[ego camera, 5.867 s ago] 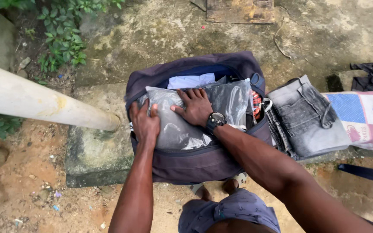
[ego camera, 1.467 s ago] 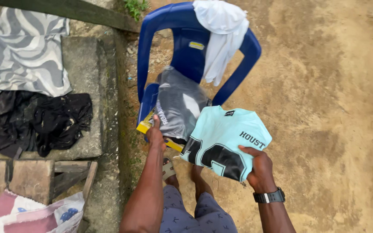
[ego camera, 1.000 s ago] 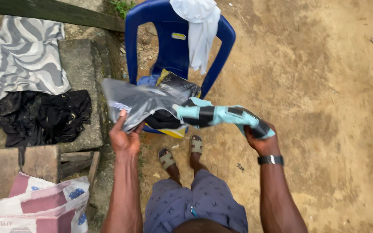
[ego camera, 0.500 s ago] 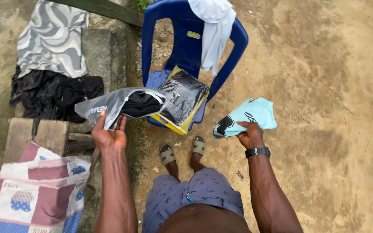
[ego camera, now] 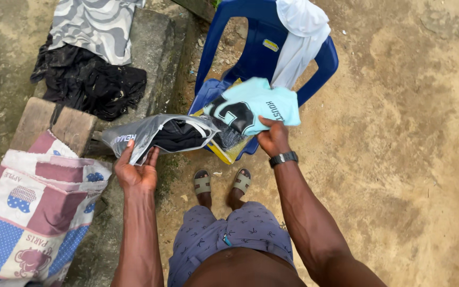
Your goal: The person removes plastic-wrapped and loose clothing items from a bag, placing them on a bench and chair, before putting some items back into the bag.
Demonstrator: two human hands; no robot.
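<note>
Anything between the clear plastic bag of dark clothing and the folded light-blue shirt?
Head view: only the yellow-edged packet with dark contents on the blue plastic chair shows between the clear plastic bag and the light-blue shirt.

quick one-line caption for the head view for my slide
Left hand holds a clear-bagged dark garment; right hand holds a folded light-blue shirt over a blue plastic chair.

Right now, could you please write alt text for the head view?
The left hand holds a clear plastic bag of dark clothing, while the right hand holds a folded pale blue shirt over a blue plastic chair on bare ground.
</note>
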